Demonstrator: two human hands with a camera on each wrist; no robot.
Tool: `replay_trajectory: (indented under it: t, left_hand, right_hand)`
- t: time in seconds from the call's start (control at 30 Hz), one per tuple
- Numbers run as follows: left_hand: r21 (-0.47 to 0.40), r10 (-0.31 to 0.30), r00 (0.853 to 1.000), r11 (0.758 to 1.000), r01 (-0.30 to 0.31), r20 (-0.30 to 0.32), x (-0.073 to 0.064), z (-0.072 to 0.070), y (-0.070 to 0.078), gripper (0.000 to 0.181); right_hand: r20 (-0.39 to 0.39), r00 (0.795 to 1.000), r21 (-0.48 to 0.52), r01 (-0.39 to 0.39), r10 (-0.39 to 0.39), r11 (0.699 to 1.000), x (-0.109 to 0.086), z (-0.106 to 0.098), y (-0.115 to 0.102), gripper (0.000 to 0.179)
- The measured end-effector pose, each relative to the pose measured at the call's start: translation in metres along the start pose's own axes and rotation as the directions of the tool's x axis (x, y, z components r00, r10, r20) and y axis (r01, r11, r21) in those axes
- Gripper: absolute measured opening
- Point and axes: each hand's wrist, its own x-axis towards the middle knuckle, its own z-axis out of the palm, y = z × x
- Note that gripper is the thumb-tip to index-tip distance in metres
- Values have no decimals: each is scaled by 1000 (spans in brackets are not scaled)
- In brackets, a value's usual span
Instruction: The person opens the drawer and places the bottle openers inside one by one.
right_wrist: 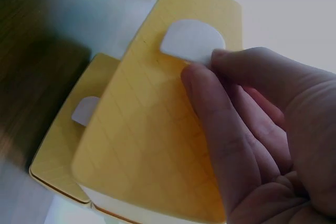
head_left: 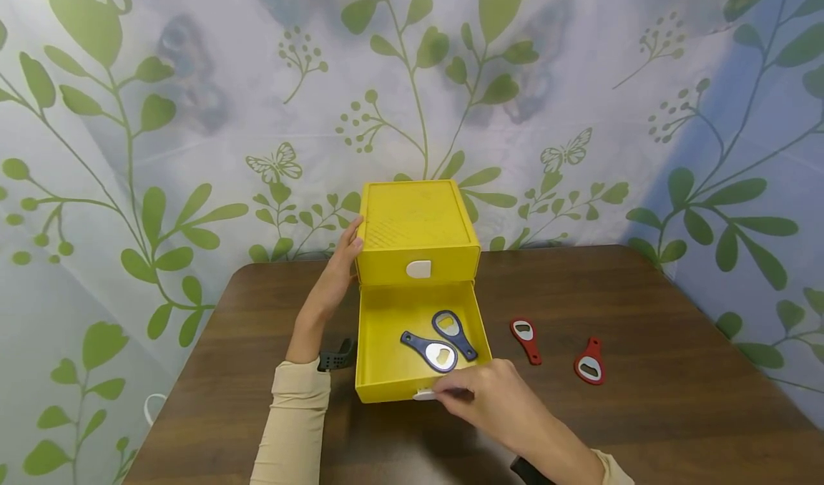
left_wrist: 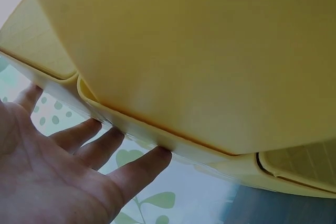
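A yellow two-drawer box (head_left: 418, 217) stands at the back of the table, its upper drawer closed. The lower drawer (head_left: 380, 392) is pulled out toward me. Two blue bottle openers (head_left: 425, 348) lie inside it. With thumb and fingers, my right hand (head_left: 498, 403) pinches the white knob (right_wrist: 191, 40) on the lower drawer's front. My left hand (head_left: 335, 274) rests against the box's left side, its fingers (left_wrist: 144, 169) spread and fairly straight on the yellow wall. Right of the drawer lie two red bottle openers, one nearer (head_left: 526, 340) and one farther right (head_left: 589, 362).
The brown wooden table (head_left: 644, 428) extends to both sides of the box. Behind it hangs a white cloth (head_left: 212, 127) with green leaves and butterflies. A white loop (head_left: 151, 408) shows by the table's left edge.
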Motion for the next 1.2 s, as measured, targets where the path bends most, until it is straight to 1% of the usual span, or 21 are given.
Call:
replay_trajectory:
  t: [0.2, 0.37, 0.5, 0.63, 0.87, 1.03, 1.2]
  left_hand:
    - [-8, -2, 1000, 1000, 2, -4, -1, 0, 2, 58]
    - [-5, -4, 1000, 1000, 4, -14, -1, 0, 2, 57]
    - [-4, -15, 1000, 1000, 15, -18, -1, -1, 0, 58]
    - [-3, -12, 1000, 1000, 12, -20, -1, -1, 0, 58]
    - [17, -10, 1000, 1000, 11, -20, -2, -1, 2, 58]
    - [12, -21, 1000, 1000, 21, -16, -1, 0, 2, 59]
    - [15, -24, 1000, 1000, 24, -17, -1, 1, 2, 59]
  right_hand:
    - [-54, 998, -29, 15, -17, 999, 4, 3, 5, 18]
    - [-68, 998, -33, 14, -16, 999, 6, 4, 7, 19]
    - [-68, 998, -19, 0, -1, 1000, 8, 5, 9, 18]
    - [-84, 996, -16, -15, 13, 1000, 11, 7, 12, 16]
    - [-112, 991, -19, -70, 68, 997, 20, 11, 18, 13]
    - [-124, 987, 17, -105, 106, 994, 27, 13, 23, 11]
    - [-127, 984, 41, -120, 124, 992, 32, 16, 29, 10]
